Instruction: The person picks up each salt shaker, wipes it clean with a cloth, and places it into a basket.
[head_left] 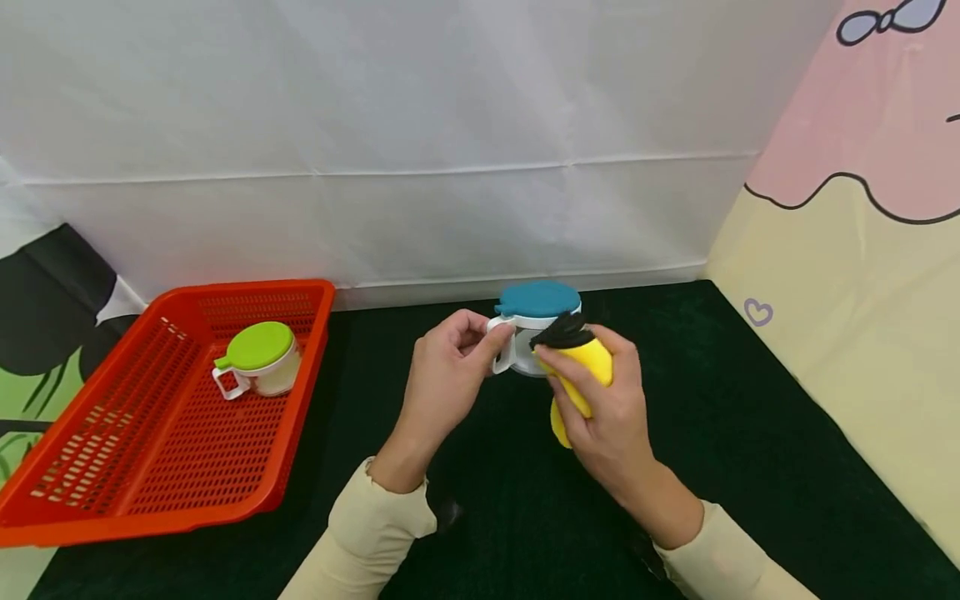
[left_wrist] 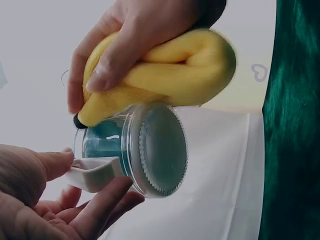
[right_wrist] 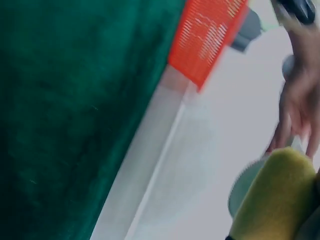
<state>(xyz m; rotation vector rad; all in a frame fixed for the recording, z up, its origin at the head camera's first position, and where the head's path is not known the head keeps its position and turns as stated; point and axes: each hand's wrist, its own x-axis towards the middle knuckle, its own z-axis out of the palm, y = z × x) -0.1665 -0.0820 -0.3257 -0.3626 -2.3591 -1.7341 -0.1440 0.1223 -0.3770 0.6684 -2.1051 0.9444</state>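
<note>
Clear blue-lidded jar (left_wrist: 162,150), held aloft, folded yellow cloth (left_wrist: 185,65) at its side

Backing the dark green tabletop (head_left: 750,467) with a creased white sheet (head_left: 450,108). Lining the right with a pink-and-cream wall covering (head_left: 847,275), bearing a small purple heart (head_left: 758,312).

In the head view, the yellow cloth (head_left: 596,360) and right hand (head_left: 611,408) hide part of the blue-lidded jar (head_left: 534,310). The left edge cuts off the red basket (head_left: 273,487); what fills the green-lidded jar (head_left: 258,358) is too small to tell. The left wrist view crops both hands. In the right wrist view, the left hand (head_left: 448,367) is blurred, and the cloth, cut by the frame, covers most of the blue-lidded jar.
</note>
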